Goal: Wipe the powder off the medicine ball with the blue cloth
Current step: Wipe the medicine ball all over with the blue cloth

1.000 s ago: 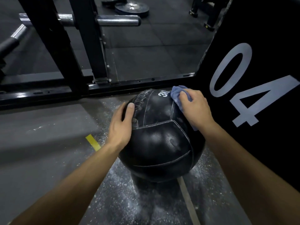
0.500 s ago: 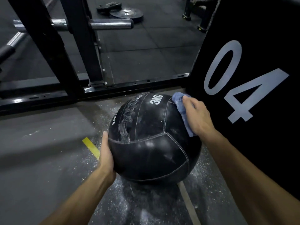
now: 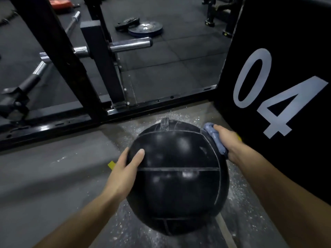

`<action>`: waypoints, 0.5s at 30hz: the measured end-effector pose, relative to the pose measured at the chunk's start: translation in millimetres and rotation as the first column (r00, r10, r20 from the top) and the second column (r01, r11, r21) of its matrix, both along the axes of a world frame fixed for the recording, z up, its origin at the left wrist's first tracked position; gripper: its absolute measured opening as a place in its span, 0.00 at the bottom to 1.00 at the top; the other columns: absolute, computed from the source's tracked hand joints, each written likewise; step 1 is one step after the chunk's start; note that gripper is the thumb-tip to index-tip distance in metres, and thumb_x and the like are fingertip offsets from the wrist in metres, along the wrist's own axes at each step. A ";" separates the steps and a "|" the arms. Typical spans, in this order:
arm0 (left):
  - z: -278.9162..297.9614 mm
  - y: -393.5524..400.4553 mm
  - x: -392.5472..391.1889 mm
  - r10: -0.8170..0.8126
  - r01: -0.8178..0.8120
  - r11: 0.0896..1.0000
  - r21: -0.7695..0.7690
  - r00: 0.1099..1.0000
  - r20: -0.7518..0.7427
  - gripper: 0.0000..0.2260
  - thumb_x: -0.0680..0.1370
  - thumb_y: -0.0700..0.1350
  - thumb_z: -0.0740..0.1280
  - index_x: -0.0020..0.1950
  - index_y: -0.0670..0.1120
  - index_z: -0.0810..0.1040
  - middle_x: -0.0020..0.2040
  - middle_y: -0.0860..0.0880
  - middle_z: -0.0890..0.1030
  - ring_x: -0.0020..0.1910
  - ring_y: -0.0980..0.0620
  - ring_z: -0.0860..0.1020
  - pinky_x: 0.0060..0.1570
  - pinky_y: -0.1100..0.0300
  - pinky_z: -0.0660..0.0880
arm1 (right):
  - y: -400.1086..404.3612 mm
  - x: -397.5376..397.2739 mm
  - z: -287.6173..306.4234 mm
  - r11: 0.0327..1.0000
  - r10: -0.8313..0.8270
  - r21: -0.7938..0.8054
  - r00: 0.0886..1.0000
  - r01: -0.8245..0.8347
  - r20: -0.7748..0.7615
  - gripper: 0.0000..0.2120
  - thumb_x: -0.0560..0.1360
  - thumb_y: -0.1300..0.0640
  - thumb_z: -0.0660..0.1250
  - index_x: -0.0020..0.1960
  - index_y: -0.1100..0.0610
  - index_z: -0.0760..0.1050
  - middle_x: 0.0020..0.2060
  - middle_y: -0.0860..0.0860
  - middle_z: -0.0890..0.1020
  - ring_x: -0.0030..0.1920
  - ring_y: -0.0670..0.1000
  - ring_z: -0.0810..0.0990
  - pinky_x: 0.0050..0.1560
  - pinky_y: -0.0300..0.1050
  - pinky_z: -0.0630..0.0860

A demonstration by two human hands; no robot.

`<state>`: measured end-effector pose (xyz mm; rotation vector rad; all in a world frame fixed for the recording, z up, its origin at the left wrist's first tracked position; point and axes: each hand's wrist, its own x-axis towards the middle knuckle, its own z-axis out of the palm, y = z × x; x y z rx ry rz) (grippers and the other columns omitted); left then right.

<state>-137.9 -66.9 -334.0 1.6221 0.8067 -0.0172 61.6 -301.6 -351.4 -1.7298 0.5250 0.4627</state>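
Observation:
A black leather medicine ball (image 3: 179,185) with pale seams sits in front of me above a floor dusted with white powder. Faint powder smears show on its upper right panel. My left hand (image 3: 123,172) lies flat on the ball's left side, thumb on top. My right hand (image 3: 227,140) presses a bunched blue cloth (image 3: 215,138) against the ball's upper right edge. A short strap (image 3: 164,123) sticks up at the ball's far top.
A large black box marked "04" (image 3: 286,86) stands close on the right. A black rack frame (image 3: 100,68) with steel pegs and a floor rail crosses ahead. Weight plates (image 3: 145,28) lie further back. White powder (image 3: 240,194) and yellow tape (image 3: 111,165) mark the floor.
The ball has rolled, so the "3KG" label is gone from view and a strap now shows on top. My left hand moved from under the ball's left side up onto it.

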 end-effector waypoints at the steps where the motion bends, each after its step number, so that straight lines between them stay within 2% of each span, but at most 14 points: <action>1: -5.9 1.1 7.9 -0.022 0.023 0.996 0.087 1.000 -0.010 0.29 0.80 0.70 0.61 0.80 0.63 0.65 0.74 0.65 0.71 0.76 0.56 0.68 0.72 0.54 0.63 | 0.7 3.7 1.2 1.000 0.009 -0.009 1.000 -0.009 0.013 0.20 0.83 0.45 0.68 0.59 0.62 0.83 0.47 0.55 0.87 0.46 0.55 0.86 0.54 0.51 0.84; 2: -12.5 3.3 14.8 -0.037 0.040 0.982 0.184 0.999 -0.018 0.34 0.79 0.72 0.58 0.83 0.60 0.61 0.80 0.61 0.66 0.79 0.55 0.63 0.77 0.53 0.59 | 1.5 6.1 3.1 0.999 0.032 -0.022 0.999 -0.032 0.025 0.18 0.84 0.46 0.66 0.58 0.61 0.82 0.45 0.54 0.86 0.44 0.53 0.84 0.49 0.47 0.82; 4: -22.7 5.8 28.1 -0.038 0.024 0.949 0.316 0.999 0.039 0.36 0.78 0.75 0.53 0.83 0.60 0.61 0.83 0.58 0.62 0.82 0.56 0.59 0.81 0.48 0.55 | 0.6 8.4 3.8 0.996 0.083 -0.032 0.995 -0.081 0.048 0.14 0.86 0.47 0.63 0.58 0.57 0.79 0.42 0.51 0.83 0.42 0.49 0.81 0.42 0.44 0.77; 5: -25.4 5.2 34.1 -0.039 0.005 0.940 0.341 0.995 0.093 0.33 0.79 0.73 0.54 0.82 0.61 0.63 0.82 0.58 0.64 0.81 0.57 0.60 0.81 0.48 0.55 | -0.2 8.5 3.4 0.995 0.098 -0.032 0.993 -0.096 0.062 0.14 0.87 0.46 0.62 0.59 0.55 0.79 0.42 0.50 0.82 0.41 0.48 0.80 0.43 0.45 0.75; 7: -27.9 2.0 43.2 -0.033 -0.029 0.936 0.351 0.985 0.169 0.25 0.84 0.65 0.57 0.79 0.61 0.68 0.78 0.60 0.69 0.78 0.59 0.65 0.79 0.55 0.59 | -1.1 8.6 3.0 0.993 0.115 -0.040 0.990 -0.112 0.083 0.16 0.87 0.45 0.60 0.60 0.56 0.80 0.42 0.50 0.82 0.42 0.47 0.80 0.48 0.45 0.76; 10: -28.8 -0.9 50.8 -0.033 -0.038 0.923 0.384 0.984 0.177 0.21 0.85 0.61 0.57 0.77 0.60 0.72 0.74 0.61 0.72 0.75 0.58 0.68 0.74 0.59 0.61 | 0.5 4.2 7.5 0.988 0.151 -0.064 0.976 -0.143 0.156 0.16 0.88 0.46 0.58 0.59 0.51 0.82 0.42 0.48 0.84 0.44 0.47 0.82 0.46 0.38 0.80; 12: -28.1 2.3 60.2 -0.036 -0.025 0.921 0.389 0.988 0.148 0.22 0.85 0.63 0.56 0.78 0.61 0.71 0.74 0.60 0.73 0.75 0.56 0.69 0.74 0.57 0.63 | 6.0 2.6 10.6 0.967 0.248 -0.136 0.928 -0.217 0.278 0.17 0.87 0.45 0.58 0.58 0.49 0.84 0.49 0.48 0.87 0.53 0.51 0.85 0.59 0.45 0.81; 13: -27.0 5.1 66.0 -0.029 -0.023 0.923 0.385 0.991 0.129 0.22 0.85 0.64 0.55 0.78 0.61 0.71 0.75 0.58 0.73 0.75 0.53 0.70 0.75 0.54 0.64 | 11.3 1.3 11.4 0.952 0.298 -0.178 0.886 -0.249 0.354 0.17 0.87 0.46 0.59 0.57 0.51 0.85 0.53 0.49 0.87 0.58 0.52 0.84 0.63 0.48 0.78; 15: -23.9 10.0 77.5 -0.023 -0.018 0.922 0.387 0.995 0.101 0.22 0.85 0.63 0.55 0.77 0.60 0.73 0.74 0.55 0.76 0.74 0.50 0.72 0.73 0.53 0.66 | 23.9 -9.1 16.9 0.907 0.414 -0.304 0.755 -0.292 0.509 0.17 0.87 0.51 0.60 0.54 0.56 0.85 0.58 0.51 0.85 0.62 0.53 0.82 0.65 0.45 0.73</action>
